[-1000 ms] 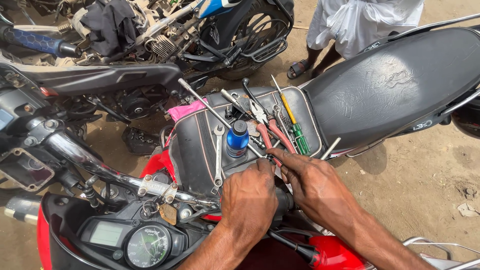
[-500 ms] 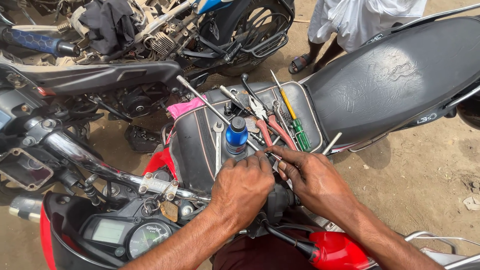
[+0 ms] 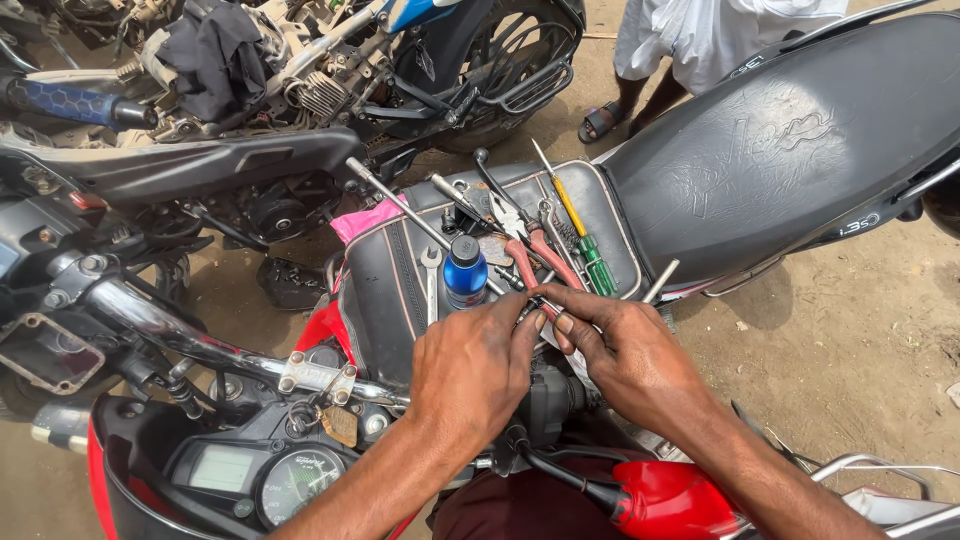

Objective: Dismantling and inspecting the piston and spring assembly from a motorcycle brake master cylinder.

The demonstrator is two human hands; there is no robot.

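Fingertips of the left hand [image 3: 478, 365] and right hand [image 3: 625, 352] pinch together on something too small to tell, beside the blue bottle [image 3: 465, 272] on the tool-covered seat pad [image 3: 390, 290] — outdoors, sandy ground [image 3: 850, 340]. Both hands have moved closer than before.

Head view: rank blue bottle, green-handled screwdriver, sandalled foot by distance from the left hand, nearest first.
From the left hand:
1. Blue bottle, standing just above the knuckles on the tool-strewn seat.
2. Green-handled screwdriver, up and to the right, lying among the tools.
3. Sandalled foot, on the dirt at the top, beyond the seat.
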